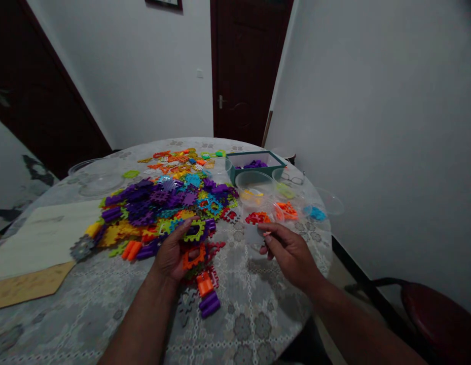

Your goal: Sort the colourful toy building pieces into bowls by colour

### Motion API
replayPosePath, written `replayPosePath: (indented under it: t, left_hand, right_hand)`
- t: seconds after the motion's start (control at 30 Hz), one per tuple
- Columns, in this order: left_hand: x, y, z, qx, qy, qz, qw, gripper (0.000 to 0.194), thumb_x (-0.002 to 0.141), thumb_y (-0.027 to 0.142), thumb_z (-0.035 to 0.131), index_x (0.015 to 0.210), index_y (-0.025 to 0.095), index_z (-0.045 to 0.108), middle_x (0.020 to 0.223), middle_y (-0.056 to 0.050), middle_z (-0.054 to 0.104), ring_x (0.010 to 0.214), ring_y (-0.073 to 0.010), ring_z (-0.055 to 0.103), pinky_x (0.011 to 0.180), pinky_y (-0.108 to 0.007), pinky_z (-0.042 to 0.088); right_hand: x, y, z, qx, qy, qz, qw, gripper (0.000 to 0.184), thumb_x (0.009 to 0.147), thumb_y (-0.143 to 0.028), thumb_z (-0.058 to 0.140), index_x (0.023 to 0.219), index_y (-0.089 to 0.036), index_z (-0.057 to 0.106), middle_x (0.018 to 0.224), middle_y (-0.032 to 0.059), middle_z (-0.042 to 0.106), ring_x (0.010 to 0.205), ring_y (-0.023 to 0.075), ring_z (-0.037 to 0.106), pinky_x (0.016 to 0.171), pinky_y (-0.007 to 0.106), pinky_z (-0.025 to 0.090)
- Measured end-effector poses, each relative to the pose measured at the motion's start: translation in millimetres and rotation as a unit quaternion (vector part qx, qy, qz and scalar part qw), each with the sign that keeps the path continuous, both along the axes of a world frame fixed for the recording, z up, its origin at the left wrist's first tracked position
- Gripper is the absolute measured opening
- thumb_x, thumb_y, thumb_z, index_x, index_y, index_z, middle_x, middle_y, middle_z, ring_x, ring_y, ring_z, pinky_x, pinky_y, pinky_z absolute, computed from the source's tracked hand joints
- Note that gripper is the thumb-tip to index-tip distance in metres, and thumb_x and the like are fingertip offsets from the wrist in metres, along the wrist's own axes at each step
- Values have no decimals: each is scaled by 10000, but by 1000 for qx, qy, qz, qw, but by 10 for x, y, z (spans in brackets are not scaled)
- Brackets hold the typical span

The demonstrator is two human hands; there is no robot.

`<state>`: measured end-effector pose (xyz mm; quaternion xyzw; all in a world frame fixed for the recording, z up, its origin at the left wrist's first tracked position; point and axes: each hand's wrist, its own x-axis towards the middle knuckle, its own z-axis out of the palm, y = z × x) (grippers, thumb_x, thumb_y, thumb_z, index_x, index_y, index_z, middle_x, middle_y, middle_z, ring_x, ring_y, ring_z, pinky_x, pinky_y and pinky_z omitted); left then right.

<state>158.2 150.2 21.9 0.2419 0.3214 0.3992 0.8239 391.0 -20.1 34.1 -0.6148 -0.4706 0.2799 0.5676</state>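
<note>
The left hand (170, 253) is half open, its fingers on a lime plastic building piece (194, 231), not clearly gripping. The right hand (290, 253) is nearly closed, maybe on a small pale piece (252, 234) (I cannot tell). At 11 o'clock, the heaped plastic pieces (162, 200) could slide if pressed, and some could drop off the round table (239, 324).

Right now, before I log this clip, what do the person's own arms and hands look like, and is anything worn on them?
The left hand and right hand are bare, as are the left forearm and right forearm. No gloves, sleeves, watches, cables or markings show on them.
</note>
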Motion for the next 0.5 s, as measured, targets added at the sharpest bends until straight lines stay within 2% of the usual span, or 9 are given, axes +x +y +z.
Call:
replayPosePath:
  t: [0.2,0.37,0.5]
  left_hand:
    - [-12,46,-47,12,25,14,1000,225,940,284,704,1113,141,723,789,-80,740,424,-142,594,296,-203,417]
    - [-32,86,-73,15,21,6,1000,251,990,321,630,1110,120,720,787,-114,753,417,-164,611,292,-217,432]
    - [-27,95,-74,18,33,6,999,259,998,323,603,1116,127,724,773,-117,758,441,-193,647,289,-227,447]
  right_hand:
    - [231,-99,-4,-9,32,-20,999,286,986,-381,650,1183,-213,771,837,44,758,707,172,726,587,277,567]
    - [604,-144,61,22,36,-94,995,361,966,-399,677,1241,-177,750,753,35,748,607,151,655,590,293,549]
    - [825,-213,28,22,66,-135,988,402,942,-415,705,1250,-160,741,740,30,737,593,155,640,596,308,540]
